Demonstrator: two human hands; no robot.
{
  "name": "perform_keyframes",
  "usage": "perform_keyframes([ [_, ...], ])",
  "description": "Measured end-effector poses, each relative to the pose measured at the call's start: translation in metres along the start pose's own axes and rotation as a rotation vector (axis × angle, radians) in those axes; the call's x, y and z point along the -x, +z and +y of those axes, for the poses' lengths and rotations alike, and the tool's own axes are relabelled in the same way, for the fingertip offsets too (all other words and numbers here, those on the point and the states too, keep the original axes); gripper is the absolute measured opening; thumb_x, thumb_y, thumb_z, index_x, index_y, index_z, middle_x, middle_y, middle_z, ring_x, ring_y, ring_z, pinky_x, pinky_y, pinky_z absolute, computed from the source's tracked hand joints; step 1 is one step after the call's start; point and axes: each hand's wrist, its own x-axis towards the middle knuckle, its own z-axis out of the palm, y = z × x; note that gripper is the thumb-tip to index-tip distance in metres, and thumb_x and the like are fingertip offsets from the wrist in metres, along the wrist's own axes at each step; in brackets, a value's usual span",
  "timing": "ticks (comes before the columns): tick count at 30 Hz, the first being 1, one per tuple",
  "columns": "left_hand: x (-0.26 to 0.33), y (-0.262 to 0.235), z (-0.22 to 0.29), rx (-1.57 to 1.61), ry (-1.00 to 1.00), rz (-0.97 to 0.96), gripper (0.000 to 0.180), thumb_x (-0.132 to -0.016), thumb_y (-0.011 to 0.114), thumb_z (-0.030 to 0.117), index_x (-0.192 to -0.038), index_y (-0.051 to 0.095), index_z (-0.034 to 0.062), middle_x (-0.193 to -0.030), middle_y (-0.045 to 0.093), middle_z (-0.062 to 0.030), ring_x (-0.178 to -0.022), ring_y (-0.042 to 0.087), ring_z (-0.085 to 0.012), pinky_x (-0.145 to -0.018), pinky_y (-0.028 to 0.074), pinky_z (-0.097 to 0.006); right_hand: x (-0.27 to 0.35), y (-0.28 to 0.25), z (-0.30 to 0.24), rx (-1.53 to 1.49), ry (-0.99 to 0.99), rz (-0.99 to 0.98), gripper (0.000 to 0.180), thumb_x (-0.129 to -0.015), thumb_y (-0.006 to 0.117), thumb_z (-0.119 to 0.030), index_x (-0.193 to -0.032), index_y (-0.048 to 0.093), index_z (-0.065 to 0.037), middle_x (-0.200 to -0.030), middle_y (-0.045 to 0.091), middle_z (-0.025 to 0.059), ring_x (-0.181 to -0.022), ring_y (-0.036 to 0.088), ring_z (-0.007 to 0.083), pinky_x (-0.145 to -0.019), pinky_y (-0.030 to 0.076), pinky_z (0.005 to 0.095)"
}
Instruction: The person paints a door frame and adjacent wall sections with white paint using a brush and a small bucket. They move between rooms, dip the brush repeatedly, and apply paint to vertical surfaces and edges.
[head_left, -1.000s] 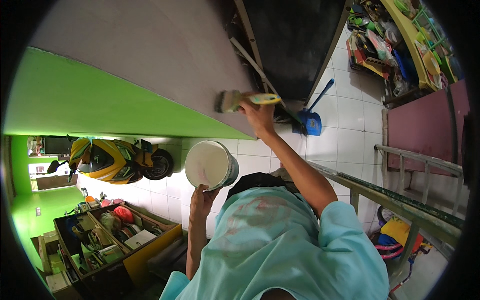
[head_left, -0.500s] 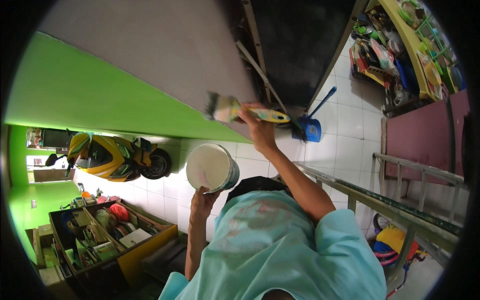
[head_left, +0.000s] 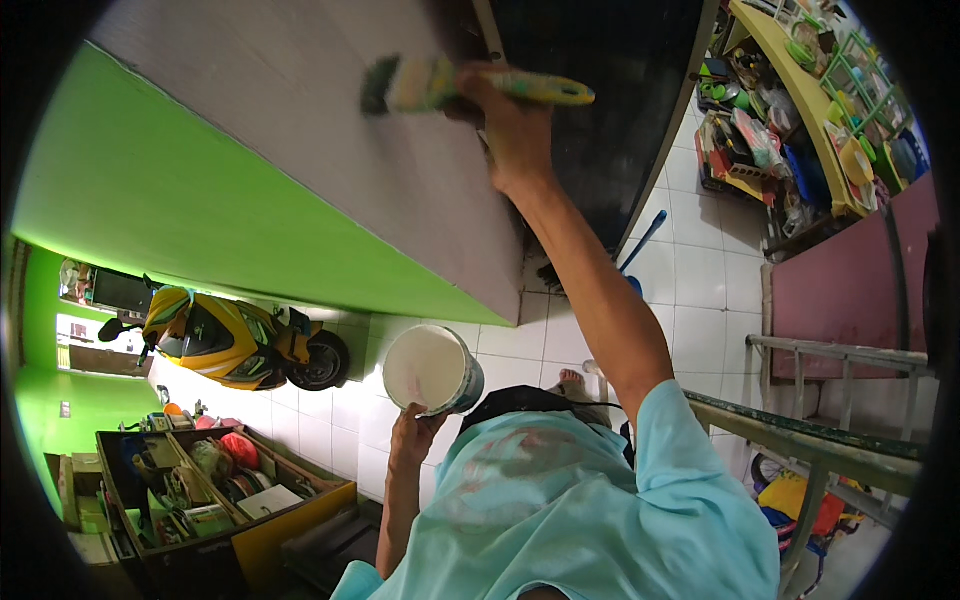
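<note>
A wide paintbrush with a paint-splashed yellow-green handle is gripped in my right hand. Its dark bristles point left against the greyish-mauve part of the wall; whether they press on it is hard to tell. My left hand is closed on the near rim of a white bucket, held tilted in front of my waist. Pale paint smears show on the bucket's inside. Below the mauve part, the wall's other face is bright green.
A metal ladder stands close on my right. A yellow motor scooter is parked far left, above an open cabinet full of odds and ends. A dark door, a blue dustpan handle and a crowded yellow shelf lie to the right.
My right hand has carried the paintbrush up and left, farther along the mauve wall. My left hand and the bucket have shifted slightly down and right in view.
</note>
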Motion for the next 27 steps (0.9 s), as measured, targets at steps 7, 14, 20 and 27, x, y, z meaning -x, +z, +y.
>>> perform_keyframes([
  [7, 0.004, 0.012, 0.002, -0.003, 0.004, 0.008, 0.059, -0.082, 0.052, 0.009, -0.132, 0.026, -0.0101, -0.125, 0.047, -0.025, -0.113, 0.052, -0.0351, -0.101, 0.043, -0.044, 0.03, -0.061, 0.085, -0.072, 0.182, 0.124, 0.015, -0.082, 0.065, -0.009, -0.096, 0.063, -0.001, -0.09, 0.063, 0.0093, -0.079, 0.063, 0.0184, -0.069, 0.055, 0.0314],
  [14, 0.002, 0.012, 0.004, -0.058, 0.013, -0.017, 0.059, -0.083, 0.054, 0.011, -0.131, 0.027, -0.0103, -0.126, 0.047, -0.0241, -0.114, 0.052, -0.0341, -0.101, 0.043, -0.044, 0.106, -0.217, 0.202, 0.568, 0.255, 0.223, 0.015, -0.078, 0.07, -0.006, -0.088, 0.061, 0.0, -0.083, 0.062, 0.0066, -0.069, 0.061, 0.0137, -0.056, 0.05, 0.0251],
  [20, -0.005, -0.008, -0.004, -0.03, -0.019, 0.027, 0.053, -0.084, 0.053, 0.01, -0.128, 0.031, -0.0097, -0.121, 0.051, -0.0237, -0.109, 0.055, -0.0347, -0.097, 0.046, -0.044, 0.042, -0.07, 0.088, 0.362, 0.062, 0.108, 0.009, -0.077, 0.069, -0.006, -0.08, 0.062, 0.0, -0.075, 0.062, 0.0069, -0.062, 0.06, 0.0139, -0.049, 0.048, 0.0241],
  [27, -0.01, -0.009, -0.011, -0.022, 0.01, -0.062, 0.057, -0.083, 0.048, 0.008, -0.132, 0.025, -0.0109, -0.125, 0.047, -0.0265, -0.114, 0.052, -0.0358, -0.102, 0.042, -0.046, -0.022, 0.045, -0.041, -0.24, -0.066, -0.19, 0.015, -0.081, 0.066, -0.008, -0.092, 0.061, 0.001, -0.087, 0.064, 0.0105, -0.075, 0.064, 0.0183, -0.068, 0.057, 0.0309],
])
